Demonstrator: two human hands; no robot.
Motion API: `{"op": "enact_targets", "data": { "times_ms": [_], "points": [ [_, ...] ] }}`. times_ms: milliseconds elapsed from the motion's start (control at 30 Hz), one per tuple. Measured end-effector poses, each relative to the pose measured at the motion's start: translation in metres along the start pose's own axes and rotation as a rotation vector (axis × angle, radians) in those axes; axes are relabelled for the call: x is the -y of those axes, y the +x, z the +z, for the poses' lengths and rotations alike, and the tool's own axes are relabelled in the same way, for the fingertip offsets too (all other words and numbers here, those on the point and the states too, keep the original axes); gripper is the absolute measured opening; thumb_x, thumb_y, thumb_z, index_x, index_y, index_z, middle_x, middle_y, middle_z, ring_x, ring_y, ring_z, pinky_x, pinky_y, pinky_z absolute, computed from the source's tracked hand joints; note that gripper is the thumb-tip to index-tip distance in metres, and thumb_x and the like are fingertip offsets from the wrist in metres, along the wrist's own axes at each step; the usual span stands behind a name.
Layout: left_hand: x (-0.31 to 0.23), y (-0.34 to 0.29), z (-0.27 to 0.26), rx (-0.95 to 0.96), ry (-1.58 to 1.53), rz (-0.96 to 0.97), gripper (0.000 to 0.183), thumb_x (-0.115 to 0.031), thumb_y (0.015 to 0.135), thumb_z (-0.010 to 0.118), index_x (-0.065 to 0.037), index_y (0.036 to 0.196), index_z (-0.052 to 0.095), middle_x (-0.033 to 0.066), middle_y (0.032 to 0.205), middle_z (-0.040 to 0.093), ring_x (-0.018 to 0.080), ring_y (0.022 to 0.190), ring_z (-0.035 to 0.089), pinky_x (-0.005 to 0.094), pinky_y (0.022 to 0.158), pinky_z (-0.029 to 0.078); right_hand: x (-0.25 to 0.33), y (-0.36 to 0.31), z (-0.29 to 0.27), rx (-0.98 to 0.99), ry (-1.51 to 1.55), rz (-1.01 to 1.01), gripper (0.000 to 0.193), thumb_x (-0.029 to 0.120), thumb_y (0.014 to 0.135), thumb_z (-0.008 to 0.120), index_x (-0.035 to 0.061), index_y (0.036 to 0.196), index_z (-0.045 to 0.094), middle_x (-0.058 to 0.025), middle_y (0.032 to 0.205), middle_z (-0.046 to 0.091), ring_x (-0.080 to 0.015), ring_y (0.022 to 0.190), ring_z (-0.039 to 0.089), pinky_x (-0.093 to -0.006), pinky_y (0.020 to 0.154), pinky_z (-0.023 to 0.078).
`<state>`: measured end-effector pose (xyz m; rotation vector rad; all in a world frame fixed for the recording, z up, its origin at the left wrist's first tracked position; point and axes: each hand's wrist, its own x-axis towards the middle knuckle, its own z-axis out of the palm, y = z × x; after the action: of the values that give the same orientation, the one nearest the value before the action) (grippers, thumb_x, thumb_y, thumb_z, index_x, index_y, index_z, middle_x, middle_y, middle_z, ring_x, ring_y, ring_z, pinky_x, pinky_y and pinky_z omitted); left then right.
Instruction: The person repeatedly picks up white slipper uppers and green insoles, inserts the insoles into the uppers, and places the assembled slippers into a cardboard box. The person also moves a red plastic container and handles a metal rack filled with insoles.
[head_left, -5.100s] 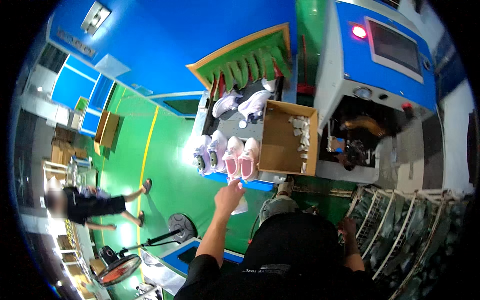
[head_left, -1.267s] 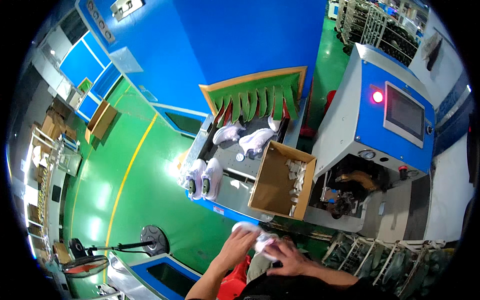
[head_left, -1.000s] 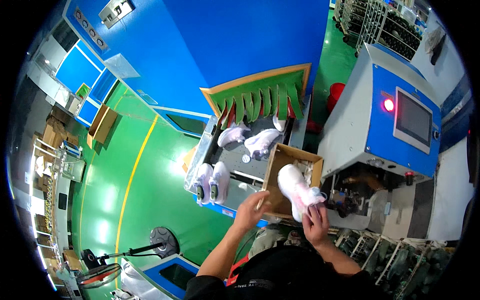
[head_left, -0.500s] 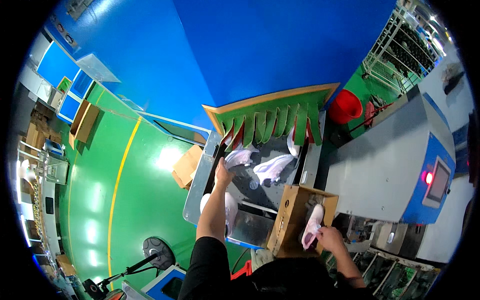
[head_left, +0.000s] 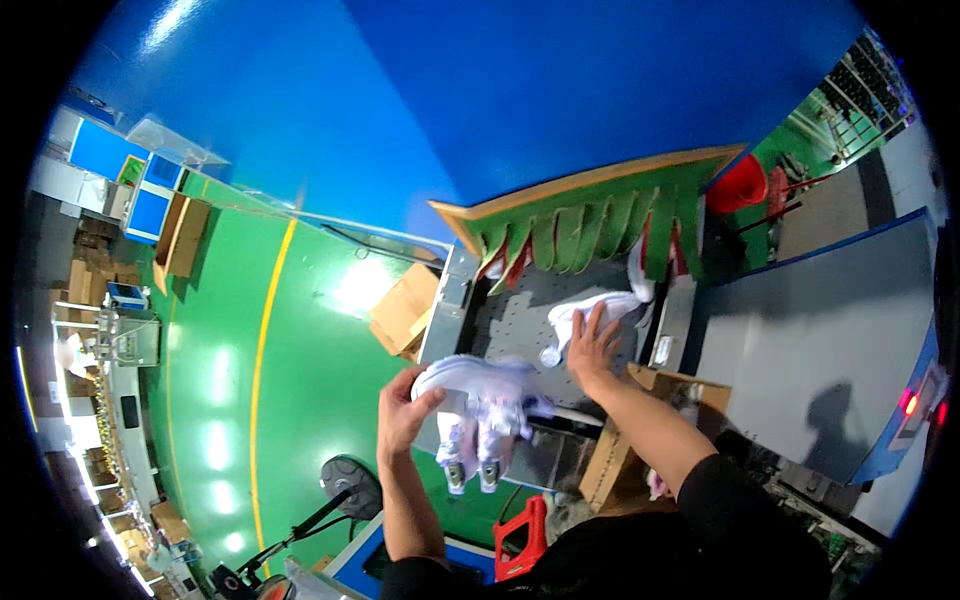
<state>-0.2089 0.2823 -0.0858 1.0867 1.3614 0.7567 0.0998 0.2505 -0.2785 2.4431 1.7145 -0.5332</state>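
Observation:
My left hand (head_left: 405,405) is closed on the heel end of a white sneaker (head_left: 468,376), raised at the front left of the conveyor (head_left: 505,318). A pair of pale shoes (head_left: 473,455) shows just below that sneaker, partly covered by it. Over on the belt, my right hand (head_left: 592,352) lies with fingers spread on another white sneaker (head_left: 610,303). A further white shoe (head_left: 640,272) sits at the green strip curtain (head_left: 580,235), partly hidden. Near my right forearm stands an open cardboard box (head_left: 608,468); a pinkish shoe (head_left: 657,485) shows partly in it.
A big blue machine housing (head_left: 560,90) rises behind the curtain. To the right is a grey machine (head_left: 810,330) with a red light. A red bucket (head_left: 738,185) stands at the back right, a red stool (head_left: 522,535) close to me, a flat carton (head_left: 405,305) left of the conveyor.
My left hand has taken the left sneaker off the belt and brought it nearer. My right hand has left the shoe at the box and reached the belt's other sneaker. The view has shifted.

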Motion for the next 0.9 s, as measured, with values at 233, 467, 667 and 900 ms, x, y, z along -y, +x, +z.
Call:
{"op": "enact_targets", "data": {
  "times_ms": [233, 467, 667, 900],
  "points": [
    [0.022, -0.091, 0.017, 0.322, 0.016, -0.369, 0.038, -0.032, 0.085, 0.077, 0.0, 0.106, 0.075, 0.0059, 0.093, 0.073, 0.0153, 0.084, 0.066, 0.03, 0.08, 0.053, -0.032, 0.039, 0.001, -0.248, -0.02, -0.06, 0.057, 0.016, 0.092, 0.06, 0.0322, 0.146, 0.051, -0.0213, 0.165, 0.018, -0.0614, 0.135, 0.037, -0.0697, 0.105, 0.039],
    [0.049, -0.193, 0.123, 0.219, -0.417, -0.527, 0.048, -0.037, 0.101, 0.062, -0.001, 0.131, 0.058, 0.0064, 0.107, 0.067, 0.0174, 0.098, 0.063, 0.0329, 0.083, 0.053, -0.055, 0.002, -0.07, -0.093, 0.749, -0.333, 0.053, -0.008, 0.087, 0.051, 0.012, 0.134, 0.065, -0.0203, 0.144, 0.055, -0.0379, 0.126, 0.059, -0.036, 0.106, 0.046],
    [0.1, -0.286, 0.145, 0.376, -1.08, -0.462, 0.058, -0.027, 0.101, 0.06, -0.002, 0.149, 0.039, 0.0112, 0.134, 0.059, 0.0227, 0.121, 0.06, 0.0382, 0.102, 0.05, -0.106, -0.171, -0.157, -0.041, 1.298, -0.274, 0.061, -0.018, 0.078, 0.049, -0.0035, 0.137, 0.05, -0.014, 0.134, 0.057, -0.0245, 0.125, 0.057, -0.0339, 0.108, 0.044],
    [0.066, -0.321, 0.199, 0.362, -0.844, -0.587, 0.051, -0.018, 0.098, 0.063, -0.004, 0.143, 0.043, 0.0118, 0.123, 0.064, 0.0215, 0.113, 0.064, 0.0378, 0.095, 0.053, -0.173, -0.297, -0.204, -0.022, 1.629, -0.203, 0.038, -0.014, 0.084, 0.063, -0.0055, 0.121, 0.065, -0.0132, 0.12, 0.068, -0.0196, 0.108, 0.065, -0.0316, 0.097, 0.052]
  ]
}}
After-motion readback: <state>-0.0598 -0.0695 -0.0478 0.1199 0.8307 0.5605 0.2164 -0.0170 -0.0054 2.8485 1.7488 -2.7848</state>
